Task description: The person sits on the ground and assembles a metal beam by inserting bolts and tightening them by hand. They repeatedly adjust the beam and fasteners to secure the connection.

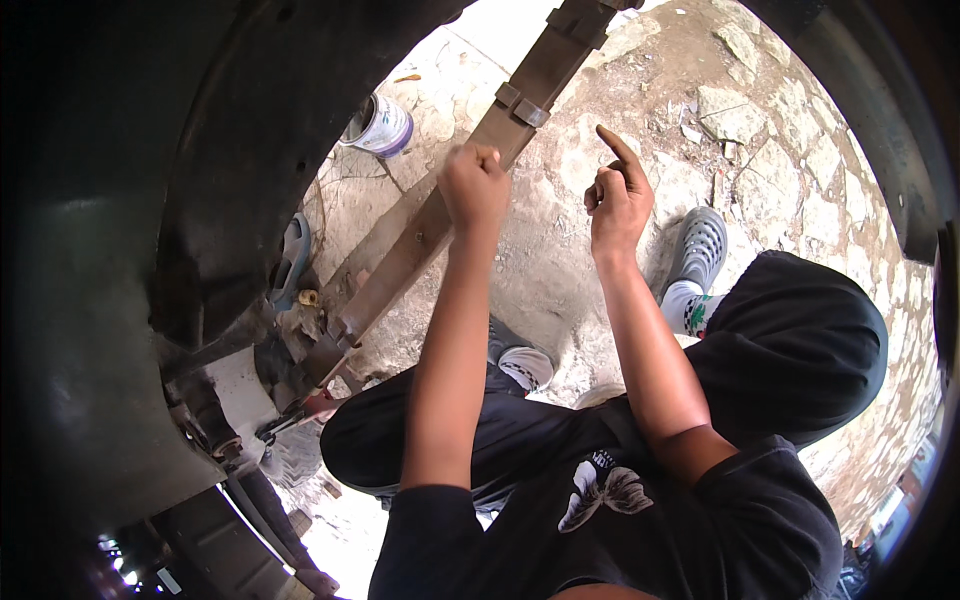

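Observation:
A brown metal leaf spring (400,262) with clamps slants from the lower left to the top. In front of its upper middle is my left hand (474,185), closed in a fist. Whether it touches the spring or holds anything, I cannot tell. Farther right, my right hand (617,205) is raised over the stony ground, apart from the spring. Its index finger, darkened at the tip, is stretched out, while the other fingers curl. I see nothing in that hand. A metal clamp (523,104) wraps the spring just beyond my left fist.
Dark vehicle bodywork (230,150) curves round on the left and over the top. Beyond the spring stands a white and purple bucket (382,127). A grey clog (291,258) lies by the bodywork. My bent knees and shod feet are on rough stone ground (770,170).

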`<control>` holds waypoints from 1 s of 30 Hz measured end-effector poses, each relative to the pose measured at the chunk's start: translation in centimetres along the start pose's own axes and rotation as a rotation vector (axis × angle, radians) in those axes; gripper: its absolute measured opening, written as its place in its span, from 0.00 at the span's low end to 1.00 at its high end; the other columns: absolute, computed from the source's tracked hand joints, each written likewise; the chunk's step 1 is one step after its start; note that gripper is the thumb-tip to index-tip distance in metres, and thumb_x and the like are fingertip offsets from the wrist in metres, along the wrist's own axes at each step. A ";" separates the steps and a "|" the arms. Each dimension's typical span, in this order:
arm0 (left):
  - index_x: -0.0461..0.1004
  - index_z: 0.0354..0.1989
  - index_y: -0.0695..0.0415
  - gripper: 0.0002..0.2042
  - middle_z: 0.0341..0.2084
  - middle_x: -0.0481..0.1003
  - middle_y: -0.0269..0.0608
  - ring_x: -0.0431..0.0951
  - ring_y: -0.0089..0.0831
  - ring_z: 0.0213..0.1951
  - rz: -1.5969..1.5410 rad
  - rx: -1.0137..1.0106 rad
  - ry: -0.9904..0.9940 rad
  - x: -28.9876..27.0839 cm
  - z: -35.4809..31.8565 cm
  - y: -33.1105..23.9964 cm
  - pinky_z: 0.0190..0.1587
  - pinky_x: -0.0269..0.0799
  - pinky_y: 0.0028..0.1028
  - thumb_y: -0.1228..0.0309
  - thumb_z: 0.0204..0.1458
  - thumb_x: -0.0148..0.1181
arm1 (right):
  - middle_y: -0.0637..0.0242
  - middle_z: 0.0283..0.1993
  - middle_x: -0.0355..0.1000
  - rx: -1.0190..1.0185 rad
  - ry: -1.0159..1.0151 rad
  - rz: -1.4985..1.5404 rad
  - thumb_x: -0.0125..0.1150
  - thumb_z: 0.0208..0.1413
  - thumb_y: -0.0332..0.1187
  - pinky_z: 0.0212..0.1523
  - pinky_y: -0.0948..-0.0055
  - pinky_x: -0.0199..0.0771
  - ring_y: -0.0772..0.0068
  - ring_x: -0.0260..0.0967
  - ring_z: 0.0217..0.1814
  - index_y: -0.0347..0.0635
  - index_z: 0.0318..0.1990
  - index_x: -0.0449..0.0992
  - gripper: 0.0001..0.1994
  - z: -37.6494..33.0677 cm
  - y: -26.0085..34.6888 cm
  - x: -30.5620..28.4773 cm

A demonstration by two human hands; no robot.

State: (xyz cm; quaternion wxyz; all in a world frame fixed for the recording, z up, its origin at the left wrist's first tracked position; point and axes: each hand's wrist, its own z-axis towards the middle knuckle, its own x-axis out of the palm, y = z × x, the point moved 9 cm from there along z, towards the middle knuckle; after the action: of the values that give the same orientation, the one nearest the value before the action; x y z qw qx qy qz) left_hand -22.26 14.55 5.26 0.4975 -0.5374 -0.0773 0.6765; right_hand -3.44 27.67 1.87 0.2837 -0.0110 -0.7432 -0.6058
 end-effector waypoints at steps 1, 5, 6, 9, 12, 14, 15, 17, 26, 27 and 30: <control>0.81 0.26 0.65 0.03 0.23 0.80 0.50 0.81 0.42 0.26 -0.029 0.042 -0.009 -0.2 -0.8 -0.8 0.32 0.73 0.35 0.81 0.50 0.66 | 0.76 0.24 0.62 -0.015 -0.015 0.012 0.47 0.58 0.24 0.21 0.80 0.62 0.87 0.57 0.20 0.38 0.61 0.78 0.24 0.4 0.0 -0.3; 0.80 0.25 0.65 0.02 0.26 0.80 0.53 0.81 0.47 0.28 0.012 0.041 0.025 0.2 1.9 -1.0 0.34 0.75 0.39 0.81 0.48 0.65 | 0.76 0.22 0.67 0.027 -0.002 -0.019 0.47 0.60 0.24 0.21 0.81 0.61 0.87 0.59 0.19 0.40 0.56 0.83 0.21 0.2 -1.6 -0.2; 0.81 0.27 0.64 0.01 0.26 0.81 0.51 0.81 0.44 0.28 0.034 0.010 0.017 0.8 3.3 -0.6 0.33 0.74 0.37 0.81 0.49 0.65 | 0.76 0.22 0.67 0.038 0.013 -0.040 0.47 0.60 0.24 0.21 0.81 0.61 0.87 0.59 0.19 0.40 0.55 0.84 0.21 0.0 -1.5 0.1; 0.83 0.29 0.63 0.01 0.26 0.81 0.50 0.81 0.41 0.27 0.034 -0.075 0.030 1.5 3.8 0.6 0.33 0.74 0.36 0.80 0.49 0.66 | 0.75 0.21 0.68 0.072 0.050 -0.114 0.47 0.61 0.24 0.22 0.80 0.63 0.87 0.60 0.19 0.40 0.53 0.85 0.20 -0.4 -1.1 1.0; 0.83 0.29 0.63 0.02 0.25 0.81 0.50 0.81 0.41 0.27 0.051 0.011 0.051 1.2 1.7 -0.6 0.33 0.73 0.36 0.79 0.51 0.65 | 0.75 0.21 0.67 0.036 -0.009 -0.067 0.46 0.61 0.24 0.23 0.79 0.64 0.86 0.61 0.20 0.40 0.53 0.85 0.20 0.5 0.0 0.2; 0.83 0.29 0.63 0.03 0.25 0.81 0.50 0.81 0.40 0.27 0.071 0.073 0.018 0.6 0.8 -1.7 0.33 0.74 0.36 0.78 0.51 0.64 | 0.75 0.21 0.67 0.005 -0.023 -0.092 0.46 0.60 0.25 0.23 0.79 0.65 0.85 0.61 0.20 0.39 0.53 0.84 0.20 1.1 0.5 -0.1; 0.81 0.26 0.63 0.03 0.25 0.81 0.51 0.81 0.42 0.28 0.075 0.062 0.031 0.6 1.2 -1.8 0.34 0.75 0.38 0.80 0.50 0.63 | 0.75 0.21 0.67 0.008 -0.026 -0.096 0.46 0.60 0.25 0.23 0.79 0.65 0.85 0.61 0.20 0.39 0.53 0.84 0.21 1.2 0.4 -0.3; 0.78 0.22 0.64 0.05 0.25 0.79 0.53 0.82 0.48 0.30 0.091 0.044 0.050 0.8 3.7 -1.8 0.37 0.77 0.41 0.84 0.46 0.62 | 0.74 0.21 0.67 0.006 -0.028 -0.111 0.46 0.59 0.25 0.23 0.78 0.65 0.85 0.60 0.19 0.38 0.53 0.84 0.21 1.1 0.1 -0.8; 0.83 0.27 0.64 0.01 0.24 0.82 0.49 0.82 0.39 0.27 0.044 0.058 0.002 0.8 0.6 -2.2 0.33 0.75 0.35 0.81 0.48 0.66 | 0.76 0.21 0.64 -0.006 -0.045 -0.075 0.46 0.58 0.25 0.22 0.79 0.64 0.86 0.59 0.19 0.35 0.54 0.83 0.21 1.4 0.2 -0.9; 0.83 0.26 0.64 0.02 0.22 0.81 0.49 0.81 0.38 0.25 0.007 0.022 0.005 1.1 1.2 -1.4 0.32 0.74 0.33 0.81 0.49 0.66 | 0.76 0.21 0.64 -0.007 -0.040 -0.078 0.46 0.58 0.25 0.22 0.79 0.64 0.86 0.59 0.19 0.35 0.54 0.83 0.21 1.3 0.1 -0.9; 0.82 0.26 0.64 0.02 0.21 0.80 0.47 0.80 0.35 0.24 0.031 -0.012 -0.021 1.5 4.4 -1.0 0.32 0.74 0.33 0.80 0.49 0.66 | 0.76 0.21 0.65 0.050 -0.030 -0.086 0.45 0.58 0.25 0.22 0.79 0.63 0.86 0.60 0.19 0.36 0.54 0.83 0.21 0.8 -0.5 -0.8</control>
State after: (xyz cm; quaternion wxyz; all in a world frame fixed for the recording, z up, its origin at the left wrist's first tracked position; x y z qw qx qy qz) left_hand -25.12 18.09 6.72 0.4830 -0.5344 -0.0784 0.6892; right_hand -3.30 28.47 1.01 0.2465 0.0188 -0.7622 -0.5983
